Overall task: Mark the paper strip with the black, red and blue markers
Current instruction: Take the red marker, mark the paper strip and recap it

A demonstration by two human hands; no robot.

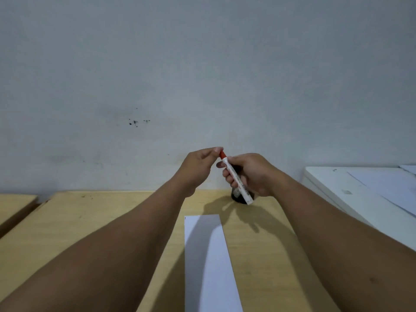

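Marker (237,179): white barrel with small dark print, red cap. Paper strip (208,262): plain white, one tiny dark mark at its far left corner. Table (94,221): pale yellowish wood. Wall (202,75): grey-white, a few black specks. Cabinet (351,199) at right: white.

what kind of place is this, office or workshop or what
Probably a plain desk or study corner: a light wooden table against a bare, scuffed wall, a white paper strip on it, and loose sheets stacked on a white unit to the right.
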